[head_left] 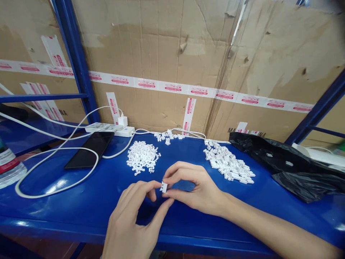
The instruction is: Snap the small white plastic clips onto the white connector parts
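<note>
Over the front of the blue table, a small white plastic piece (163, 187) with dark notches is pinched between the thumb and fingertips of my right hand (192, 183). My left hand (137, 212) is just beside it on the left. Its index fingertip meets or nearly meets the piece's left edge, while its thumb stands apart below, near my right fingertips. Beyond my hands lies a heap of tiny white plastic parts (142, 156). To the right, larger white blocky plastic pieces (228, 162) form another pile.
A black phone or tablet (90, 151) and a white power strip (107, 127) with looping cables lie left. Several white pieces (168, 136) sit at the back edge. A black plastic bag (280, 158) spreads at right. A bottle (9, 163) stands far left; cardboard (161, 46) rises behind.
</note>
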A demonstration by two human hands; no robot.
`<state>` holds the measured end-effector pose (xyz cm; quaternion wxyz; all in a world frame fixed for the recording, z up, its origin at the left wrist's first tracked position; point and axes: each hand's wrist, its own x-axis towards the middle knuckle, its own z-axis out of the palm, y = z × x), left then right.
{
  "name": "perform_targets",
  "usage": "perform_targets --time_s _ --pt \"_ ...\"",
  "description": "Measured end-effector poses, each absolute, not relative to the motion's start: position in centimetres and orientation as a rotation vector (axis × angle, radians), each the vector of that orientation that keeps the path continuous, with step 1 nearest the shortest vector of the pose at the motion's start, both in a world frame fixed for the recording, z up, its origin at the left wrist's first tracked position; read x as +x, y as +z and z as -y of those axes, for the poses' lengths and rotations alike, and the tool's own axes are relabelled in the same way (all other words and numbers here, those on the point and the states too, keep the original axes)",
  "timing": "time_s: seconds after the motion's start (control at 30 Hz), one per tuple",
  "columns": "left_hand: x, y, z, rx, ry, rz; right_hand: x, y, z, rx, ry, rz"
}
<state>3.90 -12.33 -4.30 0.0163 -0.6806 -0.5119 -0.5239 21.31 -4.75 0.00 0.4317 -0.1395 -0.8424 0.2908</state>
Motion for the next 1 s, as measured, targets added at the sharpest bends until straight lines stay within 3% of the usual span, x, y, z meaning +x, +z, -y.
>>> perform_targets --time_s 1.0 --pt "3.91 -4.37 12.69 -2.064 -1.656 1.632 21.07 0.12 5.15 -0.3 0.581 2.08"
